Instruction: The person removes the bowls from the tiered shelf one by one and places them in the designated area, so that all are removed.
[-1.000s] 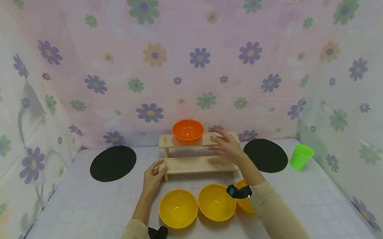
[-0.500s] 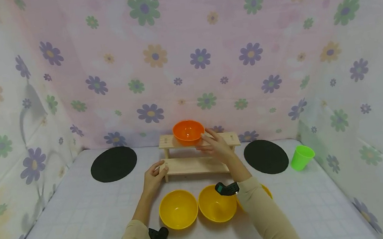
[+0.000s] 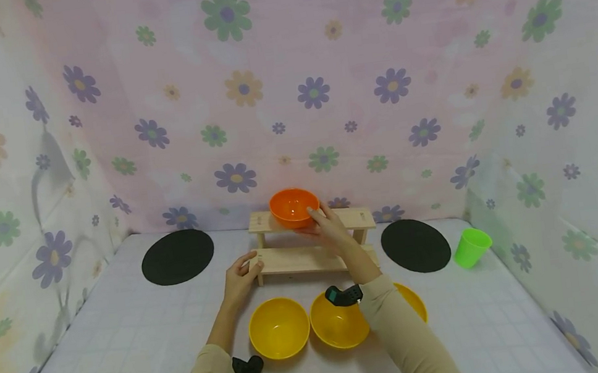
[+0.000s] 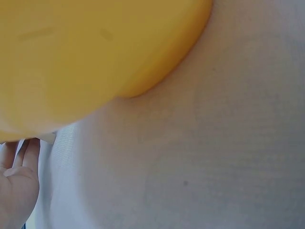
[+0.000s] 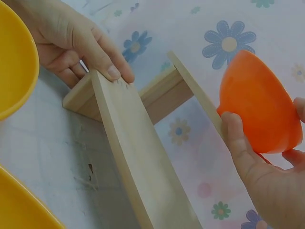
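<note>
Right hand [image 3: 328, 227] cups round, seemingly plastic orange bowl [image 3: 293, 206].

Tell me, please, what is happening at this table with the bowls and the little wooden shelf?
A person works with both bare hands. The right hand grips the side of the orange bowl, which sits on the top step of the wooden shelf. The left hand holds the lower step's left end. Three yellow bowls lie in a row in front of the shelf. A green cup and two black round mats lie to the sides.
</note>
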A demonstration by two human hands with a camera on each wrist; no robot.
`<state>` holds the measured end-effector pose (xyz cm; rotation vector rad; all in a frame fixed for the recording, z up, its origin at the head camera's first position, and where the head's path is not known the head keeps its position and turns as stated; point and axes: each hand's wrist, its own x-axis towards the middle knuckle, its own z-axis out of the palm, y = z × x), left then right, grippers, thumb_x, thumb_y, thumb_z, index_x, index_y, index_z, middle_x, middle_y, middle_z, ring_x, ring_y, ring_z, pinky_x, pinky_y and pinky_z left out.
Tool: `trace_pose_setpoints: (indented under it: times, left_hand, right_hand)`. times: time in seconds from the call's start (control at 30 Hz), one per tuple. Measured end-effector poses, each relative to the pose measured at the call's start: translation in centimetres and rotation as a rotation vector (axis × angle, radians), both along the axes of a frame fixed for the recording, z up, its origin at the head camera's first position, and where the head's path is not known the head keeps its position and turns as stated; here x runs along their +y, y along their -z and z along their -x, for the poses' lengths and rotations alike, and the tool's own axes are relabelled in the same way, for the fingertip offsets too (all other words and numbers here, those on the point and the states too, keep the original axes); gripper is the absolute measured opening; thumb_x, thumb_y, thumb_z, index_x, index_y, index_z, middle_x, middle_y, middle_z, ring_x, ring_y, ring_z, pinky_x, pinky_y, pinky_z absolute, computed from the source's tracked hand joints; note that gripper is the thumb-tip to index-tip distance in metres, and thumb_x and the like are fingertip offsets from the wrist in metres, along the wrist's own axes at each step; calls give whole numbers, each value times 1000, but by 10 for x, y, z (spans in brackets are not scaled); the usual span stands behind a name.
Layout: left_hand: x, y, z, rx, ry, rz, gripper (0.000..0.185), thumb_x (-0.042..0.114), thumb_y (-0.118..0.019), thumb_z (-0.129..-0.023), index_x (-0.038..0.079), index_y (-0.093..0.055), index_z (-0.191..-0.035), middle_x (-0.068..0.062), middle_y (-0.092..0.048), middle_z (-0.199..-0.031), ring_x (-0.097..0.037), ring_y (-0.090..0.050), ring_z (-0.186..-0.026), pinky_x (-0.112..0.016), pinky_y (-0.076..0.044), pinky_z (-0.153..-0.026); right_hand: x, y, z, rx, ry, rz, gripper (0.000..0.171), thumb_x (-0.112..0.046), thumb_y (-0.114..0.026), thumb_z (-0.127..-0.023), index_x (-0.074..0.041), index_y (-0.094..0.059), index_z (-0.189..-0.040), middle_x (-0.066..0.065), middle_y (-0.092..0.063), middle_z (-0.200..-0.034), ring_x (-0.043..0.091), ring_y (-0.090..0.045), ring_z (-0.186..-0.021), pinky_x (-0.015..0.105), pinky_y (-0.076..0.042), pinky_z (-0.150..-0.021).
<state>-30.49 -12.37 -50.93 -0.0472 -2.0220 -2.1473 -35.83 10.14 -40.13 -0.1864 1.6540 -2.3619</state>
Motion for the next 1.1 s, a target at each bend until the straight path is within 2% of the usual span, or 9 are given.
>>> trace_pose_setpoints:
  times: [0.17,0.33,0.5,0.6,0.77,0.93,1.1]
  left_hand:
    - [0,0,0,-5,3,-17,40,2,-64,-87,-8,-55,-124,-32,-58,-118,-6,-62,-90,-15,-49,-75]
    - [-1,-1,1,-9,11,-19,40,2,-64,-88,-7,-54,-125,-31,-57,-119,-9,-62,-94,-15,-49,-77]
    - [-1,0,0,-14,17,-20,40,3,-63,-88,-7,-54,-126,-30,-56,-121,-15,-61,-100,-15,-48,-78]
    - [-1,0,1,-11,14,-22,40,3,-63,-88,-7,-54,-126,-30,-56,-121,-15,-61,-101,-15,-48,-78]
    - [-1,1,2,-6,4,-19,40,3,-64,-88,-7,-55,-126,-29,-57,-121,-12,-61,-99,-14,-48,-77]
    - [0,2,2,-12,0,-4,41,4,-65,-88,-6,-55,-126,-29,-57,-120,-7,-61,-95,-13,-47,-76]
    - [0,2,2,-10,-3,-13,41,4,-65,-87,-6,-54,-126,-29,-57,-121,0,-60,-90,-12,-47,-76]
  right_hand:
    - [-1,0,-1,22,20,-3,58,-15,-45,-100,-18,-17,-151,26,-32,-145,26,-67,-83,49,-45,-90]
    - [1,2,-4,53,0,-20,55,-13,-43,-99,-16,-22,-150,26,-38,-141,24,-67,-84,50,-45,-91]
    - [4,-1,-11,50,-20,-16,57,-13,-43,-99,-18,-20,-151,27,-38,-141,23,-68,-82,52,-42,-94]
    - [7,-4,-17,34,-25,6,59,-13,-44,-99,-18,-18,-151,28,-38,-140,22,-67,-80,56,-36,-98]
    - [15,-6,-25,19,-26,-6,58,-11,-44,-99,-18,-19,-151,26,-33,-140,26,-64,-84,55,-37,-97]
    - [29,-4,-34,8,-44,-33,59,-11,-43,-99,-15,-18,-151,22,-23,-148,33,-63,-93,51,-42,-95]
    - [43,0,-42,10,-50,-27,58,-10,-43,-99,-14,-19,-151,17,-22,-151,28,-64,-93,47,-46,-91]
